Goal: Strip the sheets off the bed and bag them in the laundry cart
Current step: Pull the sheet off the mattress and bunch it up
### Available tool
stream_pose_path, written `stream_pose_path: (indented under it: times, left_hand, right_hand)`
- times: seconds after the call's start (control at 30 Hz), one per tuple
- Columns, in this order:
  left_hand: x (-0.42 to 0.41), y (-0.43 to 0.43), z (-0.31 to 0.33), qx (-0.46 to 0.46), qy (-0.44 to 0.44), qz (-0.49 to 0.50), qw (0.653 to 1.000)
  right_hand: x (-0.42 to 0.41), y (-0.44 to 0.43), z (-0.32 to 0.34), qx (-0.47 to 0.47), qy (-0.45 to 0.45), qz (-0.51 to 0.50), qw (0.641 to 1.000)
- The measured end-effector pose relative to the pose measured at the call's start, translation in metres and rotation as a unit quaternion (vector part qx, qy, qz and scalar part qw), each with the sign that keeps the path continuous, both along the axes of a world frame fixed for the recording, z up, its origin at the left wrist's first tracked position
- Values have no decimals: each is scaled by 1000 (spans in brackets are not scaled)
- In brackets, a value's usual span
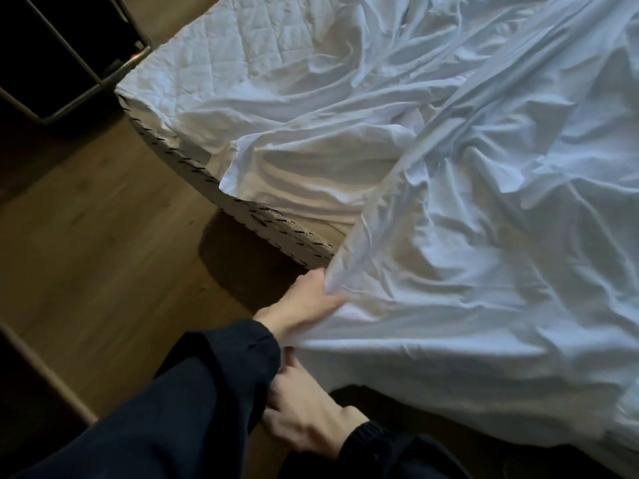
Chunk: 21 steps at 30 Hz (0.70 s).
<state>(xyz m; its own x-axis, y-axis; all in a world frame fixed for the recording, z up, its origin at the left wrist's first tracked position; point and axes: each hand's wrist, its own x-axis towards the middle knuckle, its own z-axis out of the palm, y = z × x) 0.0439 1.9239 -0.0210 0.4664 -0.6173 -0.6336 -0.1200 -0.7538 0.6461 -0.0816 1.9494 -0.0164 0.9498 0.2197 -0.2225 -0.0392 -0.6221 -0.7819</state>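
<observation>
My left hand (pixel 307 305) is clamped on the edge of the white sheet (pixel 484 271), fingers buried in a bunch of cloth just off the side of the mattress (pixel 287 226). My right hand (pixel 307 420) sits lower, under the hanging hem and partly behind my left sleeve (pixel 221 368); I cannot tell whether it holds any cloth. The sheet lies loose and rumpled over most of the bed, draped off the near side, and the quilted pad (pixel 242 46) is bare at the far corner. I judge the stripping about half done, with nothing bagged yet. The risk I see is a one-handed haul: the far end could snag on the mattress corner, or the second white layer (pixel 311 174) under it could come along in a tangle. The hanging part could also drag on the wooden floor (pixel 86 254) and get underfoot. A dark metal-framed thing (pixel 86 88) stands near the corner; I cannot tell if it is the cart.
</observation>
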Motion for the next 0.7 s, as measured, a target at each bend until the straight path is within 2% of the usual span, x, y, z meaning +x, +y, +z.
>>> stream_pose_path:
  times: [0.07,0.17,0.23,0.3,0.4,0.5,0.63,0.7]
  left_hand:
    - [4,0,-9,18,-90,4,996]
    - [21,11,-12,53,-166,16,985]
    - [37,19,-14,79,-200,23,976]
    - [50,22,-19,95,-189,23,977]
    - [56,19,-21,121,-167,-16,978]
    - [52,6,-21,71,-98,27,992]
    - [47,-27,-15,-30,-64,96,993]
    - [47,-37,-10,-20,-121,76,990]
  right_hand:
    - [9,-5,-7,-34,33,6,999]
    - [18,-26,-12,-66,123,-8,990]
    - [20,-44,-16,-86,120,-40,988]
    - [18,-64,-18,-120,69,-83,987]
    - [16,-93,-18,-161,38,-126,978]
    - [15,-111,-18,-187,7,-183,965]
    - [10,-136,-16,-254,-50,-286,923]
    - [5,-158,-13,-281,-44,-357,890]
